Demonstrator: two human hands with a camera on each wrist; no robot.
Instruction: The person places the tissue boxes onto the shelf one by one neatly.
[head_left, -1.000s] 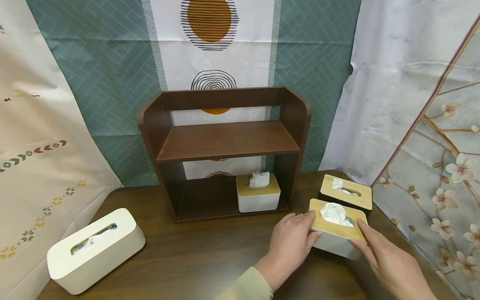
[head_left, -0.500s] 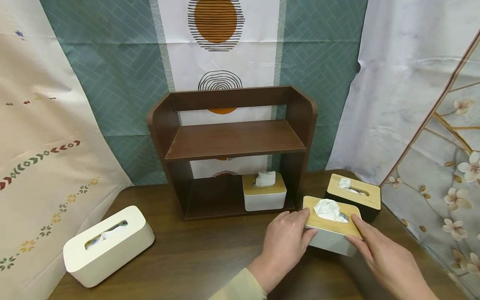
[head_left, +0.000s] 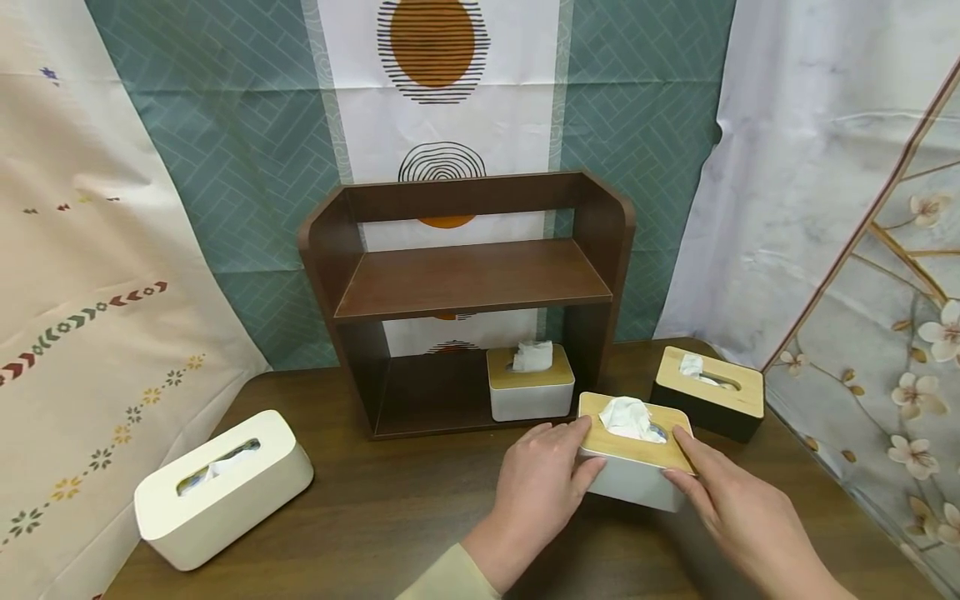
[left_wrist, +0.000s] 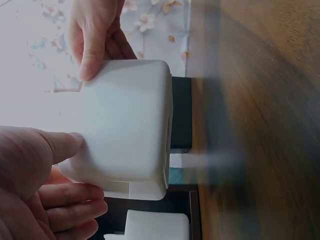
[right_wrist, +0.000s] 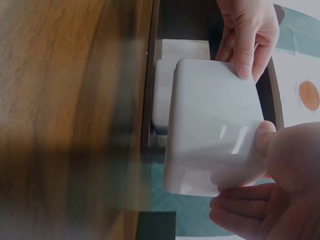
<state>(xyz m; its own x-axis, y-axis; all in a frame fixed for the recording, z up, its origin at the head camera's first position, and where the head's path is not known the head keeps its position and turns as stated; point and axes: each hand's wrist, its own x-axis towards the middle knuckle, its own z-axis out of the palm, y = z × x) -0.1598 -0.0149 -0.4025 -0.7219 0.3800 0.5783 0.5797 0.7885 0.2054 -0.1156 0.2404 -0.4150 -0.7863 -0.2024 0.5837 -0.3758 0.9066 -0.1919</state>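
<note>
Gripping the box [head_left: 632,462] at both ends, you are holding it just in front of the shelf [head_left: 465,283]: left hand [head_left: 536,492] and right hand [head_left: 731,517] are each clasping a side. Judging by position, you are carrying it shelfward; next, be steering clear of the shelved box [head_left: 528,383].

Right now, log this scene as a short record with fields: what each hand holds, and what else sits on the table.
left hand: left hand grips the left end of the white tissue box with wooden lid
right hand: right hand grips its right end
box state: off the table
shelf: brown shelf unit, upper board bare, small white tissue box on the lower board
table right: black tissue box
table left: all-white tissue box
</note>
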